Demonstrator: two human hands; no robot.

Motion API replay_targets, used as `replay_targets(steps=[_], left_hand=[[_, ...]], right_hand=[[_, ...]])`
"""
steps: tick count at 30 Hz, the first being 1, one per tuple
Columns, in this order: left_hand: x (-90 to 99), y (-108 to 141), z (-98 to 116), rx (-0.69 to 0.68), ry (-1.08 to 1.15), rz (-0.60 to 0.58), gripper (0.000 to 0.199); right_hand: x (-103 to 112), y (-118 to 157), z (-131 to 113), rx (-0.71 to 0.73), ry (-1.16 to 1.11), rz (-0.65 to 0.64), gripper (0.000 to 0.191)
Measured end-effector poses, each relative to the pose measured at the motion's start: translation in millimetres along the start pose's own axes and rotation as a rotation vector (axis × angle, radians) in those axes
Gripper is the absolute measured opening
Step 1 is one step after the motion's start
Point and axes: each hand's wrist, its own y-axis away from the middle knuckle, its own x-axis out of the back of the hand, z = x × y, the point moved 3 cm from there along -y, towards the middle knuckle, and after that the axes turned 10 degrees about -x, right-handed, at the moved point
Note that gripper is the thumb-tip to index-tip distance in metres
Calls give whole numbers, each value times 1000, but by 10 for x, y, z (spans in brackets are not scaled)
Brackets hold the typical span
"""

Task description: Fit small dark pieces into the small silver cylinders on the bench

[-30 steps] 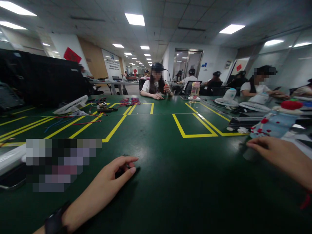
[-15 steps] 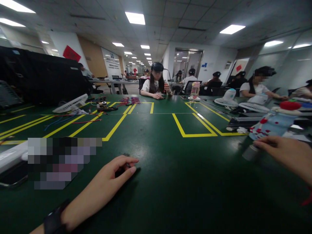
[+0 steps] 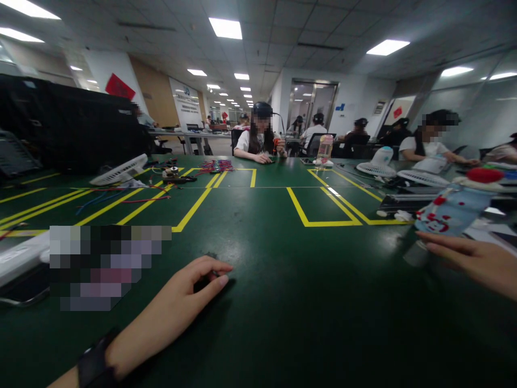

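My left hand (image 3: 202, 285) rests on the green table (image 3: 258, 237) with thumb and index finger apart. A small dark thing, too unclear to name, shows by its fingers. At the right, my right hand (image 3: 464, 256) reaches in from the edge with its fingers stretched out, beside a small grey cylinder (image 3: 417, 253) that stands on the table; whether they touch is unclear. Just behind that hand is a light blue bottle (image 3: 454, 207) with a red top and red patterns.
At the left lie a white fan (image 3: 119, 171), blue and red wires (image 3: 147, 200) and a white device (image 3: 24, 253). A clear bottle (image 3: 324, 151) and white fans (image 3: 377, 164) stand farther back. A person (image 3: 260, 137) sits opposite.
My right hand has loosened its fingertips from the top of the grey cylinder and shifted slightly right, its fingers straighter. My left hand has hardly moved.
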Motion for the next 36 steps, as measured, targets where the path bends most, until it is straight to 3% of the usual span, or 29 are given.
replay_targets(steps=[3,5,9,13,15,17,20,24,28,33,36], left_hand=[[0,1,6,-1,6,0,31],[-5,0,14,0,8,-6,32],[-19,-11,30,-5,-5,-19,31],[-23,-11,16,-23,-24,-17,29],[-23,0,2,-33,-38,-14,28],[-28,9,4,-38,-58,1,28],[-55,-10,105,-62,-90,74,26],[-187,-156,464,-212,-89,144,22],[-324,-350,774,-320,-10,69,19],[-250,-403,697,-235,10,149,19],[-298,-374,543,-196,-30,67,18]], right_hand=[[-67,59,-37,-102,15,-193,59],[-70,103,-184,-83,39,-155,65],[-171,397,-877,242,-152,-83,59],[-413,1014,-1803,654,-425,-301,48],[-525,1284,-2137,763,-482,-418,47],[-613,1445,-2314,802,-494,-480,47],[-721,1498,-2334,770,-495,-497,49],[-869,1459,-2215,647,-593,-546,79],[-954,1457,-2186,597,-673,-583,67],[-864,1405,-2150,636,-660,-556,46],[-832,1380,-2110,627,-634,-537,38]])
